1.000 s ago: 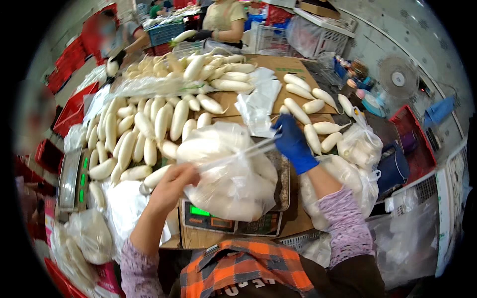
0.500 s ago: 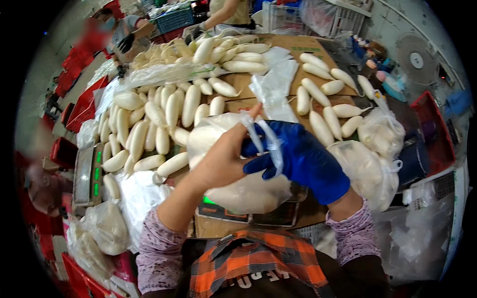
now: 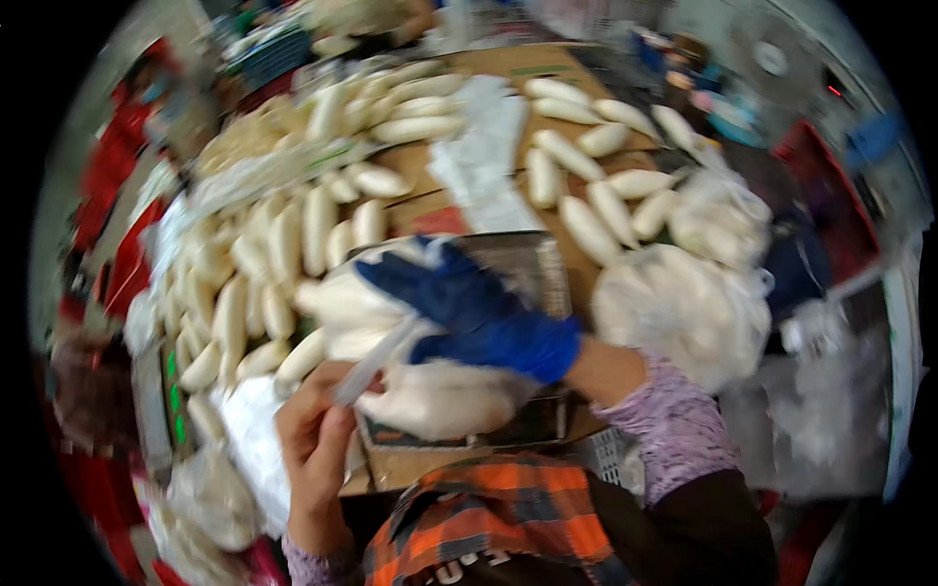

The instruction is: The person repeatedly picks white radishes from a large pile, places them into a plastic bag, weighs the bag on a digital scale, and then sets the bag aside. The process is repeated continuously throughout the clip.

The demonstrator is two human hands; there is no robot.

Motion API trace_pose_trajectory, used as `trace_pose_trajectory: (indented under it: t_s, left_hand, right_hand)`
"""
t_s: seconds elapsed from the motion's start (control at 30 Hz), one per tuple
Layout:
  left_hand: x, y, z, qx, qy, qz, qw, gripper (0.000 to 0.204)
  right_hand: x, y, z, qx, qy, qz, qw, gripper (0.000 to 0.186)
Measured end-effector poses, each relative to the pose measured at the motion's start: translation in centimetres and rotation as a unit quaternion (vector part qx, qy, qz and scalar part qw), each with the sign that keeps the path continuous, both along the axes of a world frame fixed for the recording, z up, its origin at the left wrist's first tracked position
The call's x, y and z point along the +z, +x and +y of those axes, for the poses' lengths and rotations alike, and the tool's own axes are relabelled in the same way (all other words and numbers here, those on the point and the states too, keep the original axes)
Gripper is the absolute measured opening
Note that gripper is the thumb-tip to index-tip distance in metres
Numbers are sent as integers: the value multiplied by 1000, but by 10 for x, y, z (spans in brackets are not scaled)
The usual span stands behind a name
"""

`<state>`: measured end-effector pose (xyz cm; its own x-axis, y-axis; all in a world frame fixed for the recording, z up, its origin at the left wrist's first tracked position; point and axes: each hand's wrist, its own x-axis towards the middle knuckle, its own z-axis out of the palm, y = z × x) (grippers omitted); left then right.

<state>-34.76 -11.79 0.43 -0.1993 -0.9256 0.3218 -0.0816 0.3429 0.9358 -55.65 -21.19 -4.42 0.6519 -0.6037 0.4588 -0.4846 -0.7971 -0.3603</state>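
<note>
A clear plastic bag of white radishes sits on a dark-framed scale in front of me. My bare left hand, at the bag's near left side, is closed with the bag's twisted handle pinched between thumb and fingers. My right hand, in a blue rubber glove, lies across the top of the bag with its fingers spread. The picture is blurred, and part of the bag is hidden beneath the glove.
Loose white radishes are heaped left and far; several more lie on cardboard at right. Tied bags of radishes stand right of the scale. Flat plastic bags lie beyond. Another scale stands far left; a person is beyond.
My left hand has moved down and left, drawing the handle with it. My right hand has come off the handles and spread over the bag. The view has shifted.
</note>
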Motion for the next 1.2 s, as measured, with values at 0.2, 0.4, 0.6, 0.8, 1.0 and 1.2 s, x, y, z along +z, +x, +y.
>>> trace_pose_trajectory:
  t_s: [0.2,0.4,0.6,0.8,1.0,1.2]
  left_hand:
    - [24,-49,-7,27,-95,-30,995,34]
    - [60,-54,1,-31,-200,-24,979,35]
    - [33,-62,-25,-1,-99,-64,993,29]
    - [6,-50,-23,10,-16,-59,998,13]
    - [-28,-35,-15,36,36,-101,994,13]
    - [-74,8,27,117,74,-125,982,13]
  right_hand:
    - [-17,2,8,-122,-42,-178,975,45]
    - [40,-46,24,-173,-135,-212,952,32]
    - [87,-175,61,-348,-132,-302,878,25]
    - [60,-276,83,-491,-143,-134,849,31]
    - [11,-325,83,-531,-118,26,839,38]
    - [14,-277,109,-503,-160,190,828,39]
